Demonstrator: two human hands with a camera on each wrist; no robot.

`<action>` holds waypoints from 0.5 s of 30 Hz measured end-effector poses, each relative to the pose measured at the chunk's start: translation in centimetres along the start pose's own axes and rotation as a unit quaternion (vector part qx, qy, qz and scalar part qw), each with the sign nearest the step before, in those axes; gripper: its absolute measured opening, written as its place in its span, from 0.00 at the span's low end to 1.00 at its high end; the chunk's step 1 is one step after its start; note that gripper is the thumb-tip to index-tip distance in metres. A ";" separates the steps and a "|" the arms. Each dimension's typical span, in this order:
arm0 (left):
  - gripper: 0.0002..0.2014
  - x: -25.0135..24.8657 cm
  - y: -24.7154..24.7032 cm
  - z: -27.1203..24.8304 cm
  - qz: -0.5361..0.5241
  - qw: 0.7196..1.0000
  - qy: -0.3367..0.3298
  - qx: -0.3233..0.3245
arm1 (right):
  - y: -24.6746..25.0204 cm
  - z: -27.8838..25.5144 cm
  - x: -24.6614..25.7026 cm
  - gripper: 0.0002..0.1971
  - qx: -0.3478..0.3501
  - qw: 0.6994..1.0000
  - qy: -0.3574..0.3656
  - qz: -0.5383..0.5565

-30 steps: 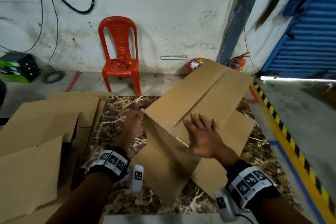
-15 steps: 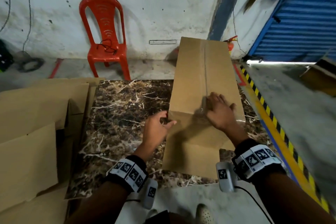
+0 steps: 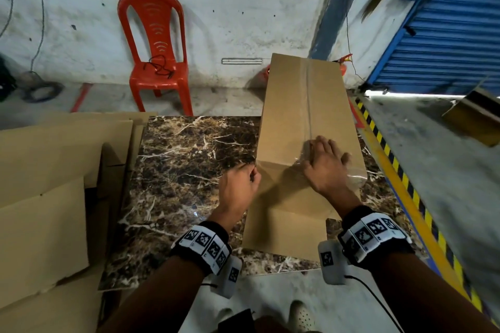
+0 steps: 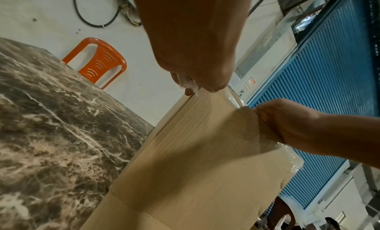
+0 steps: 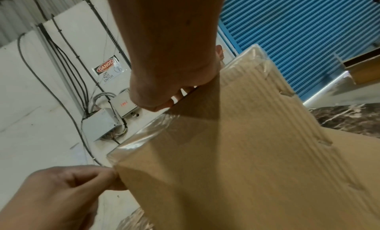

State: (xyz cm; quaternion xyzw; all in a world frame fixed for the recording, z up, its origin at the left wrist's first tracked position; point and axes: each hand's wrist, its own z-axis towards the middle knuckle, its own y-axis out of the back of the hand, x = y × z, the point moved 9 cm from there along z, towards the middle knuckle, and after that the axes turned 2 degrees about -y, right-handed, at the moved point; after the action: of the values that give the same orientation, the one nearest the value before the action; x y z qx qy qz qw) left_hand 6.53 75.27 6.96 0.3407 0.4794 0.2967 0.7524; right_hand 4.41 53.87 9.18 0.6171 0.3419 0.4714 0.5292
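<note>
Flattened box [image 3: 305,105] lies on the 3 o'clock side of the marble surface [image 3: 184,170], long axis toward 12, far end overhanging. Clear tape [image 3: 309,94] runs down its centre seam and turns along the near fold. Right hand [image 3: 324,167] lies flat on the seam, fingers straight and slightly spread, likely pressing the tape down and pinning the box. Left hand [image 3: 238,192] is at the box's 9 o'clock corner, thumb and fingers clamped on the edge where the tape ends, probably to keep it taut. Loose cardboard sheets [image 3: 54,170] at 9 o'clock, red chair [image 3: 154,62] at 11.
</note>
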 end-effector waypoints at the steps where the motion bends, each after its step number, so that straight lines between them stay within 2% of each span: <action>1: 0.07 0.0 0.1 0.0 0.004 1.000 0.002 0.007 | -0.1 0.1 0.2 0.34 0.001 1.000 -0.004 0.000; 4: 0.00 0.5 0.8 -0.3 0.007 1.000 -0.014 0.000 | -0.1 0.1 0.7 0.34 -0.011 1.000 0.008 -0.005; 8: 0.00 1.5 2.1 0.1 0.000 0.999 -0.042 -0.005 | -0.5 -0.2 0.2 0.35 -0.011 0.999 0.024 -0.025; 12: 0.09 0.4 4.0 0.9 -0.072 0.992 -0.100 -0.034 | -0.7 -0.3 0.1 0.34 -0.014 0.999 0.034 -0.027; 15: 0.11 -2.7 5.8 1.1 -0.137 0.977 -0.150 -0.061 | -0.3 -0.6 0.3 0.32 -0.029 0.998 0.051 -0.005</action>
State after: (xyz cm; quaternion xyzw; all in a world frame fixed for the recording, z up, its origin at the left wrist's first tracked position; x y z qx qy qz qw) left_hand 5.88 76.35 13.34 0.2659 0.3840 0.1651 0.8687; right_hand 3.97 54.43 8.99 0.5750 0.3575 0.5097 0.5309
